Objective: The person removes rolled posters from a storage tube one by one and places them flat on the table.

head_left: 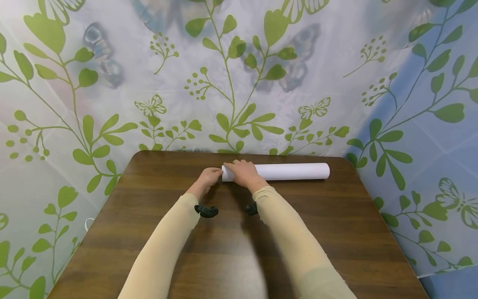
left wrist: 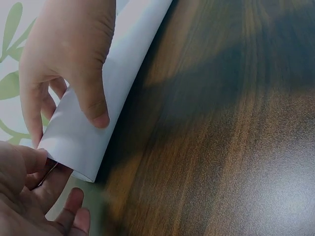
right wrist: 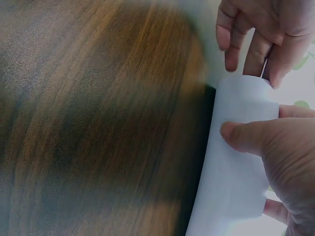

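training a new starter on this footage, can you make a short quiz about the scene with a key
1. Multiple choice: how is the white roll placed on the brown table?
a) standing upright
b) lying on its side
c) unrolled flat

2. True or false: the right hand is lifted clear of the roll.

3. Short answer: which of the two hands is at the roll's open end, pinching its edge?

Key:
1. b
2. False; it grips the roll, thumb on the near side.
3. The left hand.
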Tool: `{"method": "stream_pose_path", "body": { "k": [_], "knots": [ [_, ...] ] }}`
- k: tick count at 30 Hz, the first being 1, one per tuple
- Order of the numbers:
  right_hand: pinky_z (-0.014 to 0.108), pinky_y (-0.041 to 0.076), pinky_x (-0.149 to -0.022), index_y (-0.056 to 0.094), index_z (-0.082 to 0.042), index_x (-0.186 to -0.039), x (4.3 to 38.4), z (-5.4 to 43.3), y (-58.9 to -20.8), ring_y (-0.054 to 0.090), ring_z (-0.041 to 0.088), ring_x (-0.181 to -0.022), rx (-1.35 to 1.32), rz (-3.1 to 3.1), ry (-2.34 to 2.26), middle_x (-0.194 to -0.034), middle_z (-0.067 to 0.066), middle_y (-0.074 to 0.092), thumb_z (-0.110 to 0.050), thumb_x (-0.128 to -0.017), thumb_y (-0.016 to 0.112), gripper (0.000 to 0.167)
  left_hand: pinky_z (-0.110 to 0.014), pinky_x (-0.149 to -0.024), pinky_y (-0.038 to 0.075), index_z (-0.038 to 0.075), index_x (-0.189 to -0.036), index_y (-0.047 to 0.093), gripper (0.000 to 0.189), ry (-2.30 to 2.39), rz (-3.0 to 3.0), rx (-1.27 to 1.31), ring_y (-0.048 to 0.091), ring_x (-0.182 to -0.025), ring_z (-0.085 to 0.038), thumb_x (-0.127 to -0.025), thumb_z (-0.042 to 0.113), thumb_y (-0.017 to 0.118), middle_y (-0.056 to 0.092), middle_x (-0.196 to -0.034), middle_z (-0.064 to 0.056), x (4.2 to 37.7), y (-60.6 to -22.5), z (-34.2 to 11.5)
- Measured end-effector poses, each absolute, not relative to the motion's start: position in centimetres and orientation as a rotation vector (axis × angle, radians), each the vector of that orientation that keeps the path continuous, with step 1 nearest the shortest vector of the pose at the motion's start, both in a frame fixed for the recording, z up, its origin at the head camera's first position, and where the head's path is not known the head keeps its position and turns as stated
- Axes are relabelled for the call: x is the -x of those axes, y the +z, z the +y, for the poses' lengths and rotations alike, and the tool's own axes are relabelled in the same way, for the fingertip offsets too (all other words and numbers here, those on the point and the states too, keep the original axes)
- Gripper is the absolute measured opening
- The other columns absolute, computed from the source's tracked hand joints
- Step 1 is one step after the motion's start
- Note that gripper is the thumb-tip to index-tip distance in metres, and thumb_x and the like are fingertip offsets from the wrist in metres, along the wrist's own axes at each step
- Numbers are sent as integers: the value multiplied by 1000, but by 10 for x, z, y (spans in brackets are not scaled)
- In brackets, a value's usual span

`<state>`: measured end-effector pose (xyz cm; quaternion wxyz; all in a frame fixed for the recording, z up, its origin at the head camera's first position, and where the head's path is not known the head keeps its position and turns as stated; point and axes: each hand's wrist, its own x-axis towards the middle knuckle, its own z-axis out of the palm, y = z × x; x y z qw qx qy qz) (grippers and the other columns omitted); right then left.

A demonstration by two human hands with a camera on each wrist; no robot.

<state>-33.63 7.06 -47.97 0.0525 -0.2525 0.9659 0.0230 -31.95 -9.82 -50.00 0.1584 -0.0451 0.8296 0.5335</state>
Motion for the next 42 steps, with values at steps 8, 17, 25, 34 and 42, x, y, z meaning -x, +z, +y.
{"method": "stream_pose_path", "body": {
  "k": [8,17,25,34,42],
  "knots": [
    [53,47,-100,42,-31,-158,337,69,-482,53,33,-128,751,2930,49,-146,6,55,-24,-97,73,68,-45,-94,43,2,-148,52,46,1566,2265,179,42,-65,-15,-110,26,47,58,-98,-10,319,-501,-99],
    [53,48,-97,44,-30,-157,336,69,-485,55,33,-125,763,2948,38,-143,6,56,-24,-97,74,68,-33,-75,40,-2,-141,59,39,1706,2216,176,35,-55,-8,-110,17,47,48,-74,3,316,-502,-97],
    [53,49,-96,44,-30,-156,337,69,-487,56,34,-123,755,2957,37,-142,6,57,-25,-95,77,70,-43,-100,46,-2,-147,53,42,1759,2128,234,52,-104,-21,-110,17,46,57,-133,-15,318,-502,-93],
    [54,48,-97,46,-29,-155,336,69,-486,56,33,-123,757,2974,9,-142,6,57,-25,-95,76,68,-35,-86,50,0,-144,55,39,1814,2039,246,54,-96,-21,-110,15,43,62,-118,-13,324,-506,-92],
    [52,49,-96,47,-30,-154,339,69,-487,57,33,-120,761,2985,2,-139,6,59,-23,-95,77,67,-39,-88,49,0,-140,57,37,1800,2031,222,52,-96,-24,-110,16,42,57,-107,-9,325,-506,-94]
  ]
}}
